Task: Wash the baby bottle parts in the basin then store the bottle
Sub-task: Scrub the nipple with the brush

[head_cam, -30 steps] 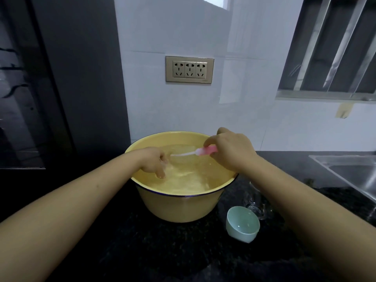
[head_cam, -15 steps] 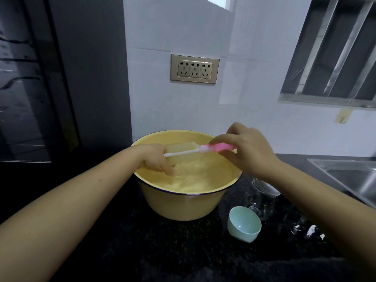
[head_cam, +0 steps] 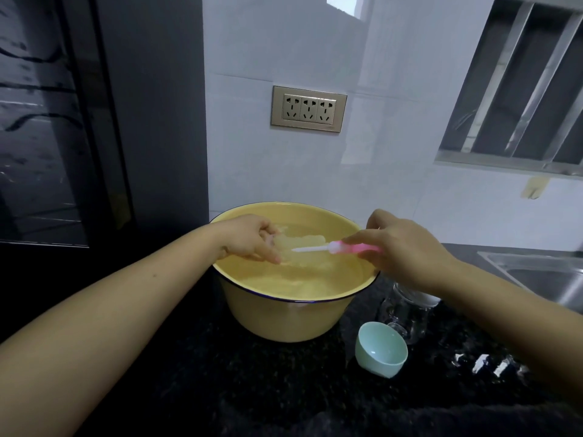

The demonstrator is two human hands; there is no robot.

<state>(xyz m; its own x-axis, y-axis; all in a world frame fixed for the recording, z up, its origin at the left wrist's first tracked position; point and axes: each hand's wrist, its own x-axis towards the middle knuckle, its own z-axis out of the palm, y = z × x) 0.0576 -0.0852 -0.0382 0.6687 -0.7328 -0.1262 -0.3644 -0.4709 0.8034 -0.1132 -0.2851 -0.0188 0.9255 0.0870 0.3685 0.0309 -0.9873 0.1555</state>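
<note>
A yellow basin [head_cam: 284,323] full of water stands on the black counter. Over the water my left hand [head_cam: 252,239] grips a clear baby bottle [head_cam: 303,247], held on its side with its mouth toward the right. My right hand [head_cam: 400,250] holds a brush with a pink handle [head_cam: 353,248]. Its white stem runs into the bottle's mouth. The brush head is hard to make out inside the clear bottle.
A mint green cap [head_cam: 380,348] lies on the counter [head_cam: 220,389] right of the basin. A clear bottle part [head_cam: 405,313] stands behind it, partly under my right forearm. A steel sink [head_cam: 542,275] is at the far right. A wall socket [head_cam: 308,108] sits above the basin.
My left hand has lifted the bottle out of the water and turned it sideways. My right hand has drawn the brush back to the right, so more of its stem shows.
</note>
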